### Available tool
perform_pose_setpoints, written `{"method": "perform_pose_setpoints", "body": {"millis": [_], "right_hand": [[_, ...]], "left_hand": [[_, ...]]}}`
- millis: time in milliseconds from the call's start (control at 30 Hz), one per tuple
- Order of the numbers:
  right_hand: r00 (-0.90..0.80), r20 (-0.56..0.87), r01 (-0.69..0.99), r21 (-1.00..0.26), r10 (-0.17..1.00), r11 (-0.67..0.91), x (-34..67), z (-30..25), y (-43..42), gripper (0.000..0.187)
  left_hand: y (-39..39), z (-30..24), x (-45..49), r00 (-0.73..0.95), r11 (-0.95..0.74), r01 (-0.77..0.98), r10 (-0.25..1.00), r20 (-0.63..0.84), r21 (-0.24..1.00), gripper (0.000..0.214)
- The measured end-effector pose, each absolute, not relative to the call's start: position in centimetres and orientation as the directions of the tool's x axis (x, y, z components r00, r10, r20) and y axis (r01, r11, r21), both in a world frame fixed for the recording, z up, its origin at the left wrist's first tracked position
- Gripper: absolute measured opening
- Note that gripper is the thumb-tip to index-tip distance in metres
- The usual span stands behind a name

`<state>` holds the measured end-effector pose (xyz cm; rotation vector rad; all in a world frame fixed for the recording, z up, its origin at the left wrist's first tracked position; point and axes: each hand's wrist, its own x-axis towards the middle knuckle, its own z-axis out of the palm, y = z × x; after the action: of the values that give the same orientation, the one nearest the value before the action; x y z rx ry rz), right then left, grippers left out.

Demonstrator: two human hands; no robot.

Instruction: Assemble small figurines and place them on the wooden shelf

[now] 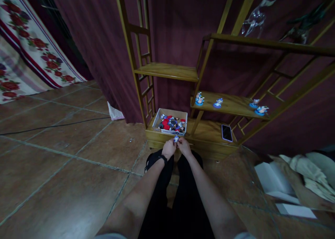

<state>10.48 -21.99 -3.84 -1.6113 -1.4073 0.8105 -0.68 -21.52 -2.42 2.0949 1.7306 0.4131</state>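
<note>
A small purple-and-white figurine (176, 138) is held between my two hands, just in front of the shelf's bottom ledge. My left hand (169, 148) grips it from the left side, fingers closed. From the right, the closed fingers of my right hand (184, 146) also pinch it. Right behind it stands an open white box (170, 112) with red, black, white and purple figurine pieces heaped inside. On the middle shelf (232, 106) sits a similar purple-and-white figurine (217, 103), with blue-based figurines (199, 99) at the left end and more figurines (261, 110) at the right end.
A phone (226, 132) lies on the bottom ledge at right. Higher up are a wooden shelf board (167, 71) and a clear glass deer ornament (255, 19). White boxes (276, 181) and cloth lie on the floor at right. A black cable (54, 126) crosses the tiles at left.
</note>
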Motion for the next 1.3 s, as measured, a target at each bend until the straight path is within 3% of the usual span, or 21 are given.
{"method": "perform_pose_setpoints", "body": {"millis": [400, 633, 833, 1300], "right_hand": [[0.176, 0.026, 0.513, -0.856, 0.984, -0.069, 10.8, -4.9, -21.1, 0.009], [0.132, -0.018, 0.261, -0.964, 0.991, -0.052, 10.7, -4.4, -21.0, 0.019], [0.157, -0.019, 0.002, -1.000, 0.987, -0.020, 10.9, -4.3, -21.0, 0.029], [0.166, 0.091, 0.075, -0.994, 0.982, 0.080, 11.6, -5.2, -21.1, 0.024]], "left_hand": [[-22.5, -1.2, -0.1, 0.152, -0.112, 0.915, 0.986, -0.074, 0.387, 0.030], [-22.8, -0.6, 0.0, 0.261, -0.251, 0.944, 0.965, -0.020, 0.215, 0.028], [-22.3, -0.1, -0.4, 0.439, -0.454, 0.883, 0.889, 0.131, 0.121, 0.040], [-23.6, -0.8, -1.4, 0.473, -0.496, 0.860, 0.863, 0.176, 0.118, 0.050]]}}
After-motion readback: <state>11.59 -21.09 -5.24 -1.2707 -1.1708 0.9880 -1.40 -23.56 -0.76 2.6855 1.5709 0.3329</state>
